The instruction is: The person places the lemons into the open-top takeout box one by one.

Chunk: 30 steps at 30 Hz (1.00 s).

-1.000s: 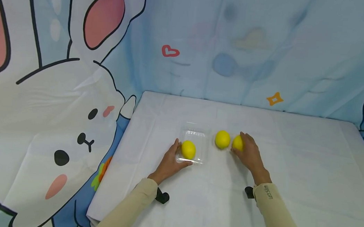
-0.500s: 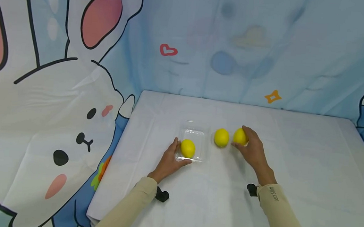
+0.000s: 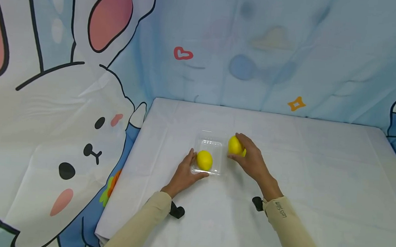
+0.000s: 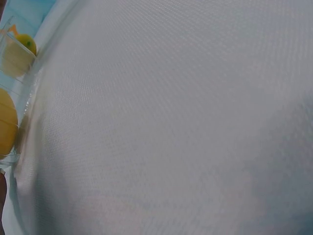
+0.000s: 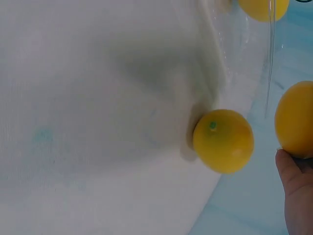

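Lemons number three: one [image 3: 204, 160] lies in the single clear tray [image 3: 211, 145] my left hand [image 3: 182, 174] steadies with relaxed fingers, one [image 3: 235, 145] my right hand [image 3: 250, 160] grips beside the tray, one [image 5: 223, 141] sits on the white cloth [image 3: 317, 176] underneath.

We see a table [image 3: 317, 176] draped in white cloth; behind it hangs a pale blue backdrop [image 3: 274, 49]; left of the table, a cartoon rabbit print [image 3: 64, 130]; lighting is even.

Beige sleeves [image 3: 290, 231] — black wrist cameras [image 3: 177, 211] beneath.
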Motion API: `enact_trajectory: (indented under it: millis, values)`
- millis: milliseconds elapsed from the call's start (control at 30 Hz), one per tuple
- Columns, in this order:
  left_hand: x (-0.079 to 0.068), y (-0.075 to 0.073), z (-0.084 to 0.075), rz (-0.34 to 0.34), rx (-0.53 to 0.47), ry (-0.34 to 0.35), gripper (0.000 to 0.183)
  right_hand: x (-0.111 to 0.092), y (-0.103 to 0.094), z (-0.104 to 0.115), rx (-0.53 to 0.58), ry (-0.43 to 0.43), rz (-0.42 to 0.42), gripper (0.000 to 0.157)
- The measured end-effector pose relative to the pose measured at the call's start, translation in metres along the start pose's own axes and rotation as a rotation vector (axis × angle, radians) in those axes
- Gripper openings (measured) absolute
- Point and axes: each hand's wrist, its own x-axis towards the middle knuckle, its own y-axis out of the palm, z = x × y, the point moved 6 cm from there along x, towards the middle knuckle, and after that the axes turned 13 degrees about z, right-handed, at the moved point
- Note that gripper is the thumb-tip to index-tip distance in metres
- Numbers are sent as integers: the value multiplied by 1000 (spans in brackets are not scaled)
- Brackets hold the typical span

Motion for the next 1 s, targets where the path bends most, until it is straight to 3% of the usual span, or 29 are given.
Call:
enact_trajectory:
  millis: [533, 1000]
  values:
    - [-1, -1, -1, 8, 6, 0, 111, 30, 49, 22, 12, -5, 114, 76]
    - [-1, -2, 1, 2, -17, 13, 109, 49, 62, 20, -51, 62, 198, 70]
